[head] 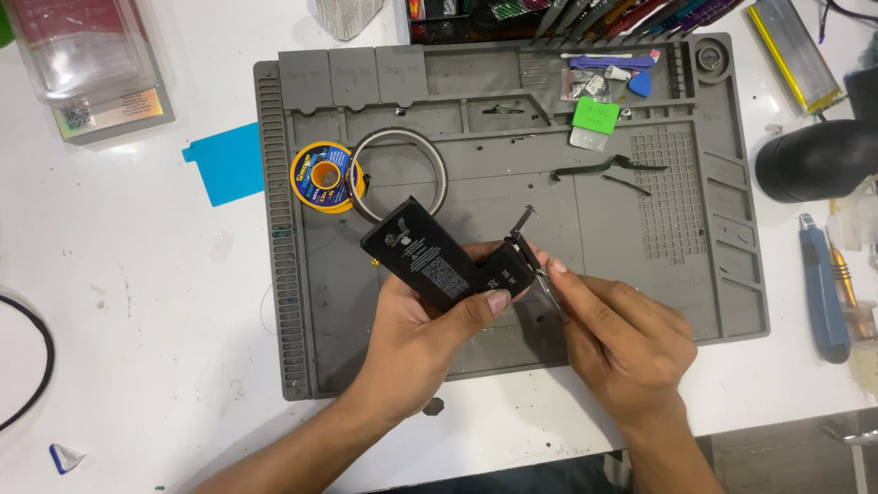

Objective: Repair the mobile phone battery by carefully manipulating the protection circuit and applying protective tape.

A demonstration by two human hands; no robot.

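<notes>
My left hand [430, 325] holds a flat black phone battery [439, 256] tilted above the grey work mat [512, 183], thumb pressed on its lower right face. A thin black flex strip [522, 224] sticks up from the battery's right end. My right hand [622, 343] pinches slim metal tweezers [547, 284], their tip touching the battery's right end by that strip.
On the mat lie a yellow solder spool [325, 177], a ring of tape [400, 174], a green tag [595, 116], black strips [608, 166] and small parts. A blue card [227, 165], plastic box [87, 64], blue-handled tools [823, 284] and black cable [37, 366] lie around it.
</notes>
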